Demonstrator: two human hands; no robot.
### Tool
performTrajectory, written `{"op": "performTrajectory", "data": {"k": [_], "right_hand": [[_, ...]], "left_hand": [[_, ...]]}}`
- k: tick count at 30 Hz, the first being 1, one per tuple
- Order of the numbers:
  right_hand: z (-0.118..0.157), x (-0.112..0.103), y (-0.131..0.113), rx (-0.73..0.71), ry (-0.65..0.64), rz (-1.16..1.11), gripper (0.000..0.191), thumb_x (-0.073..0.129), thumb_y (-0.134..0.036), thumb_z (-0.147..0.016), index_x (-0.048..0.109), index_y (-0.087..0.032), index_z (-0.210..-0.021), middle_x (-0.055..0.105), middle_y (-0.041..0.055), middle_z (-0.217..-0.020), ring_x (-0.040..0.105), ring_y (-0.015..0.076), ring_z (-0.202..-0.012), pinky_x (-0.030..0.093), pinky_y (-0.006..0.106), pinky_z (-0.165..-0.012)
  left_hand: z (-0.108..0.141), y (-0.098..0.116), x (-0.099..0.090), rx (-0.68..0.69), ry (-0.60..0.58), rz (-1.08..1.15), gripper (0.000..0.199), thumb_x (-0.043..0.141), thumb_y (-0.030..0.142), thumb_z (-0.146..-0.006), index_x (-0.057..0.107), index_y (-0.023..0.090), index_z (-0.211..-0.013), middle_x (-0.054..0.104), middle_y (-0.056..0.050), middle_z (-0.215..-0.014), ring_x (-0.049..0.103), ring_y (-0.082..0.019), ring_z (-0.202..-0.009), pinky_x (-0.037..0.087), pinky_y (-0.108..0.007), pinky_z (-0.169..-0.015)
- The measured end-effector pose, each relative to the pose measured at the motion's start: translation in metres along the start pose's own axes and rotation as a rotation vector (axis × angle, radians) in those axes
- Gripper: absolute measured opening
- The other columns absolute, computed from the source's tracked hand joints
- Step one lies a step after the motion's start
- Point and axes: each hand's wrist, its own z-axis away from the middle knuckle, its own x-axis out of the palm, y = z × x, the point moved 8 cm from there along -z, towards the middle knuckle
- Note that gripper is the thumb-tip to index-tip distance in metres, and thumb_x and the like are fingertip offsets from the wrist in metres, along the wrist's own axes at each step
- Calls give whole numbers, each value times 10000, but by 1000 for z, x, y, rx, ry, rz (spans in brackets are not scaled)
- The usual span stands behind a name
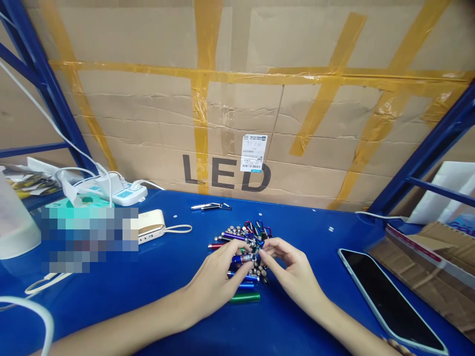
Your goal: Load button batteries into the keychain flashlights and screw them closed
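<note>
My left hand (213,272) is closed around a small blue metal flashlight (242,258) with a printed label, held level above the blue table. At its right end my right hand (293,264) pinches a small blue carabiner clip (261,244); the fingertips partly hide it. Under and around both hands lie loose button cells (236,230), a purple tube (230,235), a red tube (215,245) and a green tube (245,297). Further blue tubes (247,286) lie below the left fingers. Behind the hands sit more carabiner clips (259,226) in red and blue.
A silver flashlight with a clip (206,206) lies at the back. To the left are a cream power bank (151,225) with a strap and a power strip (128,193) with cables. A phone (389,296) and cardboard (426,277) lie right. A large taped carton (230,113) stands behind.
</note>
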Motion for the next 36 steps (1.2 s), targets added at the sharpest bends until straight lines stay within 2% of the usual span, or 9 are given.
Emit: {"op": "performTrajectory", "data": {"k": [4, 11, 17, 21, 26, 29, 32, 36], "right_hand": [[1, -2, -6, -73, -4, 56, 103, 555, -281, -781, 569, -182, -803, 631, 30, -735, 605, 143, -668, 505, 250, -641], [2, 3, -1, -70, -65, 73, 17, 589, -186, -716, 606, -185, -715, 673, 23, -758, 626, 148, -684, 510, 252, -658], [8, 13, -21, -259, -154, 118, 121, 572, -139, -734, 627, -199, -646, 678, 41, -759, 637, 160, -718, 511, 259, -662], [13, 18, -31, -313, -193, 143, 147, 551, -138, -760, 629, -205, -656, 678, 41, -761, 639, 151, -708, 512, 250, -664], [10, 14, -23, -225, -162, 187, 114, 530, -147, -756, 618, -209, -718, 663, 35, -761, 621, 161, -710, 500, 261, -652], [9, 11, -15, -142, -141, 213, 118, 505, -137, -754, 601, -205, -744, 653, 25, -771, 609, 150, -680, 486, 254, -636], [10, 10, -10, -59, -132, 198, 100, 498, -155, -749, 585, -202, -750, 631, 0, -677, 568, 117, -531, 465, 234, -541], [13, 15, -2, 88, -203, 107, 96, 472, -200, -780, 567, -196, -784, 588, -21, -578, 537, 100, -437, 410, 204, -417]], "left_hand": [[-1, -1, 0, -27, -12, -43, 217, 368, 315, -898, 514, 215, -1023, 573, -47, -1015, 545, -168, -944, 437, -308, -841], [0, -3, 0, -47, -32, -110, 223, 369, 328, -894, 553, 212, -945, 535, -20, -898, 544, -152, -829, 436, -280, -755], [-2, -4, 0, -39, -43, -123, 282, 332, 342, -909, 558, 203, -813, 499, 5, -791, 503, -116, -684, 401, -239, -634], [-3, -3, -6, -29, 22, -109, 259, 358, 295, -907, 533, 189, -749, 476, 14, -729, 481, -109, -670, 377, -229, -618], [-4, -4, -13, -79, 73, -112, 313, 311, 290, -917, 499, 185, -689, 452, 11, -699, 475, -121, -679, 372, -241, -625], [-5, -7, -11, -139, 38, -149, 301, 331, 334, -905, 531, 192, -730, 466, 6, -737, 492, -133, -702, 388, -254, -641], [-3, -10, -5, -194, -23, -190, 316, 344, 401, -889, 579, 210, -800, 474, -5, -840, 519, -139, -729, 416, -276, -687], [0, -7, 2, -177, -72, -210, 353, 343, 431, -882, 627, 234, -812, 472, -7, -843, 535, -144, -748, 431, -282, -716]]}}
